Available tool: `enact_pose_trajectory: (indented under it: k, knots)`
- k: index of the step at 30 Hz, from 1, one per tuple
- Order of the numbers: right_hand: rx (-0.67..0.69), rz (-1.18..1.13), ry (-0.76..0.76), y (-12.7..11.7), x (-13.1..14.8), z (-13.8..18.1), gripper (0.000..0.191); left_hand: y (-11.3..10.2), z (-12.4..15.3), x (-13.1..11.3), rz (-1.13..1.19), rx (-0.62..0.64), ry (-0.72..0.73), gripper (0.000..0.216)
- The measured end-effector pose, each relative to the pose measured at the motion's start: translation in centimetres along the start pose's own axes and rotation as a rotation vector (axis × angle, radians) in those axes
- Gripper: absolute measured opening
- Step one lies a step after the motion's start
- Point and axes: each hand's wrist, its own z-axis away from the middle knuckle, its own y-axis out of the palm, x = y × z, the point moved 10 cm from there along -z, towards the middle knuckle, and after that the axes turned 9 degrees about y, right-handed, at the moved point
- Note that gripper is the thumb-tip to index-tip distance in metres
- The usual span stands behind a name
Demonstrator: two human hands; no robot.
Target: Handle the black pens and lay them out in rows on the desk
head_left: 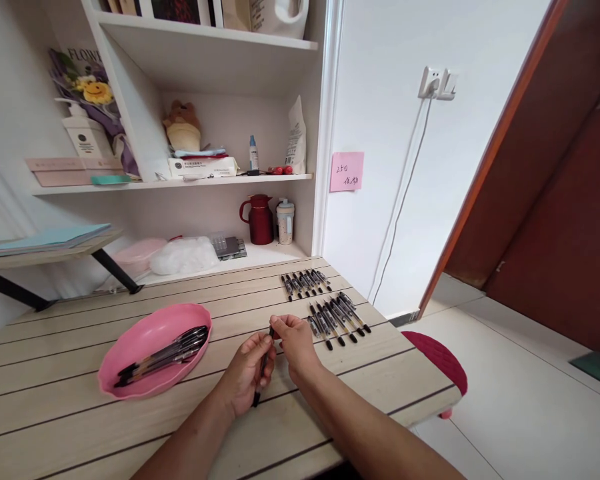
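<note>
Left of the fingers (265, 382), on the table (260, 287), a pink wavy-rimmed bowl (145, 330) holds a loose bundle of gel pens (167, 353). Slim, hard and smooth, they probably roll over one another, so each is best taken by mid-barrel. Between the hands, a tilted gel pen (264, 365) has its black lower end showing below the left hand (247, 370). That hand's fingers are wrapped around the barrel; the thumb and fingertips of the right hand (295, 340) are pinched at the upper end. It should be light, stiff and slightly slippery, its writing point likely the fragile part. Just right of the fingers, similar pens lie slanted in a far row (300, 285) and a near row (325, 317).

As for writing, high and far left of the fingers a bouquet wrapper (85, 55) shows "FLOWE", perhaps cut short. Below it, a pump bottle (85, 137) has a round dark logo, its print too small. Above and right of the fingers, a pink sticky note (347, 172) reads "250", with handwritten characters I cannot make out. No brand is legible on the pens.
</note>
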Motion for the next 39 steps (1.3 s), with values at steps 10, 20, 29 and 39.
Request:
enact_pose_trajectory:
  k: [10,20,29,39]
  knots:
    - [0.177,-0.035,0.058,1.4,-1.0,-0.4,0.034,-0.1,0.0,0.1,0.012,-0.008,-0.010,0.022]
    - [0.204,-0.045,0.092,1.4,-0.9,-0.4,0.034,-0.2,-0.1,0.6,0.042,0.002,-0.037,0.024]
    - [0.241,-0.018,0.125,1.0,-1.3,-0.7,0.037,-0.2,-0.1,0.7,0.032,0.030,-0.029,0.025]
    - [0.261,-0.021,0.144,1.4,-1.0,-0.4,0.032,0.0,-0.1,0.6,0.022,0.055,-0.026,0.025]
